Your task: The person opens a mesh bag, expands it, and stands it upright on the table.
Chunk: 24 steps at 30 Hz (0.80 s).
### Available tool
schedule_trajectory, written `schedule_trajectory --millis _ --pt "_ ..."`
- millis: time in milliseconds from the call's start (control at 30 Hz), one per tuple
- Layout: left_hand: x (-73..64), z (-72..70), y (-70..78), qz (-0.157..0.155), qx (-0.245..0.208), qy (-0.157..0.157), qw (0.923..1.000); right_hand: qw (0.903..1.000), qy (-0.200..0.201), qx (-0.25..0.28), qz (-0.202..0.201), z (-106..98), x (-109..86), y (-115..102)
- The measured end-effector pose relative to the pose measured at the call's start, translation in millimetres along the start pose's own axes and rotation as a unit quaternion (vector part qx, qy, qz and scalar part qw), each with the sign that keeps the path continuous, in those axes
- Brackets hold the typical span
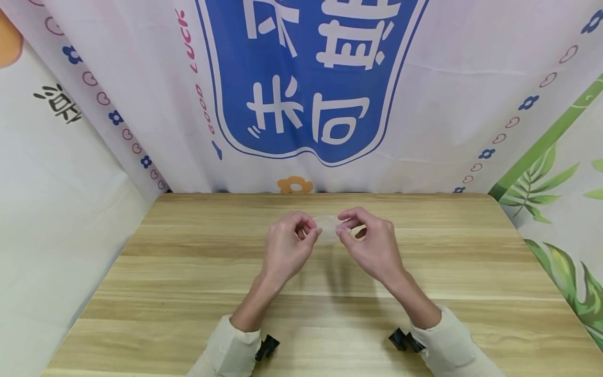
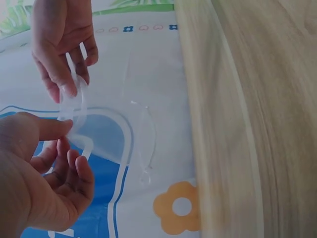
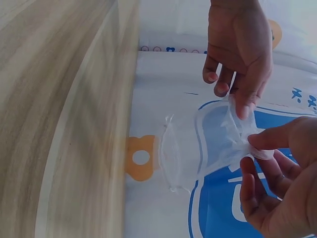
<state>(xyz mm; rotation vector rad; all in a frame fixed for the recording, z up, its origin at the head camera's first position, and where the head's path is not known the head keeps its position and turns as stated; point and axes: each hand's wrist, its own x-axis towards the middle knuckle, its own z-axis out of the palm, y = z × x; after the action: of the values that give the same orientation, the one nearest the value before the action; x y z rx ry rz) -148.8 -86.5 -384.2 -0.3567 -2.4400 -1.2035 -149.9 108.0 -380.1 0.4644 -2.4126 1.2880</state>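
A clear, thin plastic bag [image 1: 328, 233] hangs between my two hands above the table. My left hand [image 1: 288, 246] pinches one side of its gathered upper edge between thumb and fingertips. On the opposite side, my right hand [image 1: 374, 246] pinches that edge the same way. The right wrist view has the bag [image 3: 215, 144] with its rim bunched at the fingertips and its sealed lower end hanging free. Through the see-through film of the bag [image 2: 141, 139], the printed cloth shows in the left wrist view. Nothing is visible inside it.
The wood-grain table [image 1: 188, 272] lies under both hands. Behind its far edge hangs a white printed cloth [image 1: 438, 104] with a blue sign. A black wrist mount [image 1: 267, 347] sits at the left cuff, and another mount [image 1: 406, 340] at the right.
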Motion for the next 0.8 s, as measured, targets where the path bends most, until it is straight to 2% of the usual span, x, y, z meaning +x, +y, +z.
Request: schedule_trajectory --millis 133,433,800 --pt "-1.3 1.4 1.3 0.009 0.009 0.01 0.9999 0.9999 0.013 0.004 -0.009 1.8 -1.1 -2.5" --pt "-0.4 1.1 2.1 0.022 -0.008 0.014 0.9996 0.9972 0.068 0.003 -0.032 1.9 1.2 -2.2" --pt "-0.7 1.0 1.5 0.003 -0.016 0.015 0.9998 0.9996 0.023 -0.013 -0.006 -2.9 0.8 -0.5"
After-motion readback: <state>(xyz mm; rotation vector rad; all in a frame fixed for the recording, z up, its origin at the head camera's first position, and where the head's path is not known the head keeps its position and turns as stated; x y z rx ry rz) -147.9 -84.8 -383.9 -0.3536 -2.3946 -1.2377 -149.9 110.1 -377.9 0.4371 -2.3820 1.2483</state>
